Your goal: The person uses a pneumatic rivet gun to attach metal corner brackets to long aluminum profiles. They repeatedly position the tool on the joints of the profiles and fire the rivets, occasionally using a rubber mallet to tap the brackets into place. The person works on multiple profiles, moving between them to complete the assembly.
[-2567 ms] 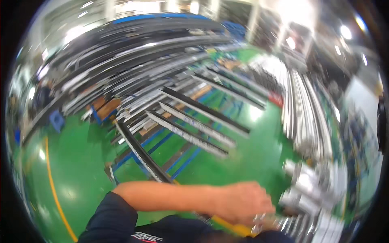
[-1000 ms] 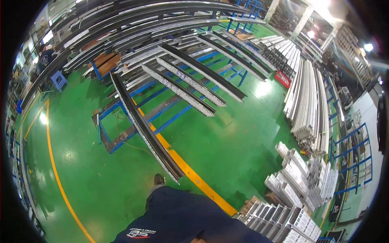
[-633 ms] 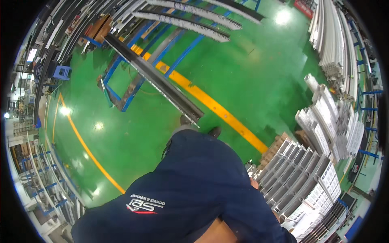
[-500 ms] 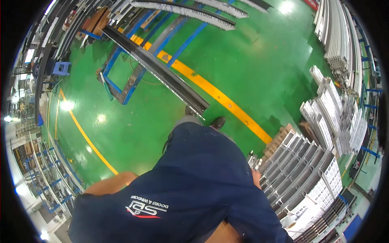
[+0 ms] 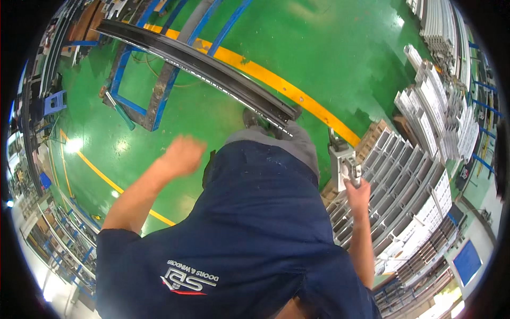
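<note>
Both arms were swung out into view since a moment before, when only the blue shirt and a bit of the left arm were seen. More of the body was shown, looked down on from above.

The left hand (image 5: 182,156) was held out over the green floor (image 5: 223,111). It was blurred and nothing was seen in it; whether it was curled or loose could not be told. The right hand (image 5: 358,192) was clenched around a short grey metal piece (image 5: 342,159), which was held up just beside the stack of grey metal bars (image 5: 404,186) on the right. The piece was gripped at its lower end, and its top was stuck out above the fingers.

A long dark metal bar (image 5: 212,72) was laid across blue racks (image 5: 159,101), with its near end close to the feet. A yellow line (image 5: 287,87) was painted on the floor under it. More pale bars (image 5: 441,101) were piled far on the right.
</note>
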A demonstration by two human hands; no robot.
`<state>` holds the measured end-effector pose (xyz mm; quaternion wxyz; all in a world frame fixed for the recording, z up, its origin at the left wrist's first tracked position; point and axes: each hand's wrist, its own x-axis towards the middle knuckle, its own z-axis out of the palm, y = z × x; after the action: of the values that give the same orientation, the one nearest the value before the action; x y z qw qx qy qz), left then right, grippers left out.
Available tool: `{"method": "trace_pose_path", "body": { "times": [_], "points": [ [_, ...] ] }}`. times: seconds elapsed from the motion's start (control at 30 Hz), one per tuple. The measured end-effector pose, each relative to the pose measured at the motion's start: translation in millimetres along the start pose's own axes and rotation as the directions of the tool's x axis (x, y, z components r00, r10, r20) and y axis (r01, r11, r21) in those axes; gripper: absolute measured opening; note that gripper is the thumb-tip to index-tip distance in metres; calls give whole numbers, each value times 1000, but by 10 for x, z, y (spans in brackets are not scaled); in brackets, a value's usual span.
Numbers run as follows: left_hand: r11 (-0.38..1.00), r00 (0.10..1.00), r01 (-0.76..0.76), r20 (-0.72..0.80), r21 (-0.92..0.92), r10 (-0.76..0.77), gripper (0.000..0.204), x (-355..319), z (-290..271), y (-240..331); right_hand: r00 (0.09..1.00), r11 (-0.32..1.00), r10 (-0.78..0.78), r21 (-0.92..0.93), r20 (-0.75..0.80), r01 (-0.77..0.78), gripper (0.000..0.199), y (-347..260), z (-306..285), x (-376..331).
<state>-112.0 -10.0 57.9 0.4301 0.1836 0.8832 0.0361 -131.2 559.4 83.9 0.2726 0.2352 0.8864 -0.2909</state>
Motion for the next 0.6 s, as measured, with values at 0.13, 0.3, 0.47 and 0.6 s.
{"method": "trace_pose_path", "body": {
  "times": [0.13, 0.3, 0.47, 0.6],
  "points": [
    [979, 644, -161, -738, 124, 199, 93, 674, -1240, -177, 993, 995, -66, -62, 102, 73, 25, -463, -81, 12],
    [946, 821, -168, -491, 278, 290, 95, 1558, -1280, -609, 978, 982, -116, -128, 171, 139, 25, -998, -72, 10],
    [966, 846, -215, -467, 144, 257, 82, 1787, -1584, -612, 979, 979, -127, -140, 160, 150, 25, -1137, -153, 59],
    [963, 757, -246, -597, 113, 264, 77, 1963, -1691, -713, 961, 943, -198, -229, 193, 241, 25, -1330, -402, 332]
  ]
}}
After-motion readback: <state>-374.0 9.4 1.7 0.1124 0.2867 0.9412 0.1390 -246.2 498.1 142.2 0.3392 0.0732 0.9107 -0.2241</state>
